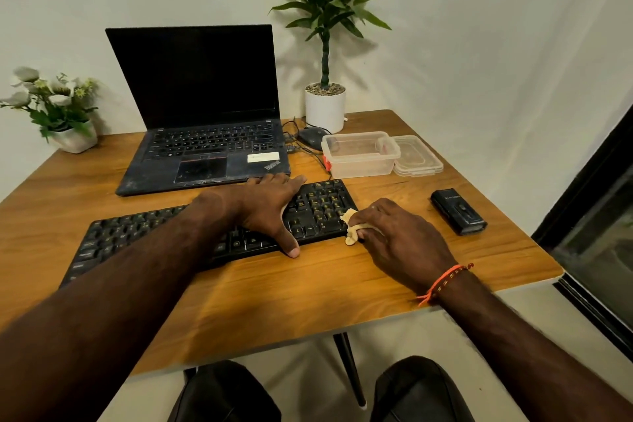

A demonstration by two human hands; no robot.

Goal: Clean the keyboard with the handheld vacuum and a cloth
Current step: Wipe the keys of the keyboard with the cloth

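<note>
The cloth step was in hand. The right hand (399, 238) was curled round a bunched cream cloth (352, 226), pressing it at the keyboard's (205, 229) right end, beside the number pad. The left hand (270, 207) lay flat across the keys just left of that pad, fingers straight toward 12 o'clock and thumb over the near edge; it gripped nothing and seemed only to steady the board.

The keyboard sat in the middle of the worktop (308, 284), just in front of the laptop (202, 120). Its long axis ran from about 8 o'clock, at the near left, to about 2 o'clock, at the far right, so the right end pointed up toward the plastic box (359, 156). The key rows faced up, with the near edge toward the person.

The vacuum (458, 212), a short black bar, lay well apart at 3 o'clock from the keyboard, with its long axis from about 11 to 5 o'clock, untouched.

By my judgement, the next move called for drawing the cloth along the rows toward 8 o'clock, following the board's tilt rather than the worktop's edge, and shifting the left hand out of the way so the covered keys could be reached. Firm downward pressure from the steadying hand would keep the board from sliding.
</note>
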